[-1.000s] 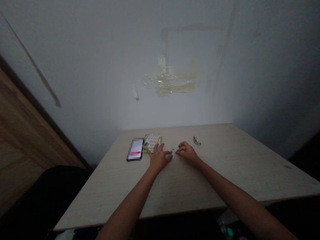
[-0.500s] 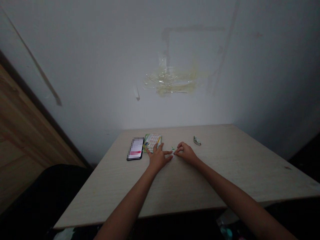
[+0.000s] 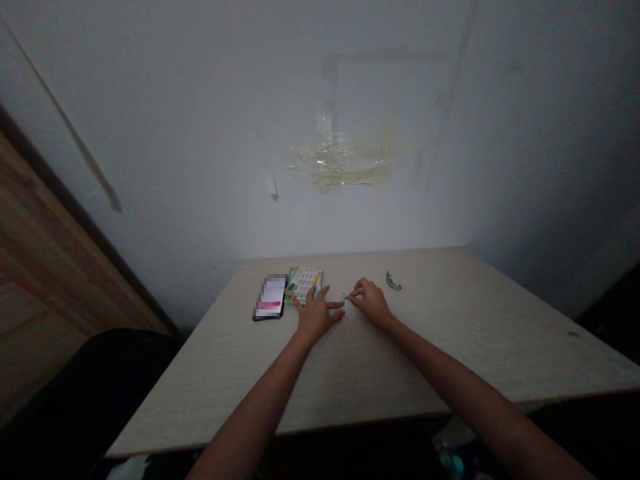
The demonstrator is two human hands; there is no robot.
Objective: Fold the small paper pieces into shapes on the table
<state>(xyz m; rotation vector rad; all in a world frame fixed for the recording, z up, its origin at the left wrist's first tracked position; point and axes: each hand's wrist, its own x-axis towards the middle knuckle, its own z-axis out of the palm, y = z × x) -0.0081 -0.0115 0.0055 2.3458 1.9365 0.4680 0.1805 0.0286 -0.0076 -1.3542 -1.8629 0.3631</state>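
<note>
"What's at the left?"
"A phone (image 3: 271,297) on the desk (image 3: 360,373), then green-and-white packets (image 3: 305,283)."
"And the left hand (image 3: 317,315)?"
"Fingers spread, not gripping, index and thumb at the small white-and-green piece (image 3: 346,307) lying on the desk."
"The right hand (image 3: 350,297)?"
"Pinching that piece's green end. Farther right lies a crumpled wrapper (image 3: 393,281)."

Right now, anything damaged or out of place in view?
Yes, the wall: wrinkled, yellowed tape clings to it above the table, with dark streaks around. It looks like leftovers from something removed. Nothing looks spilled on the table.
</note>
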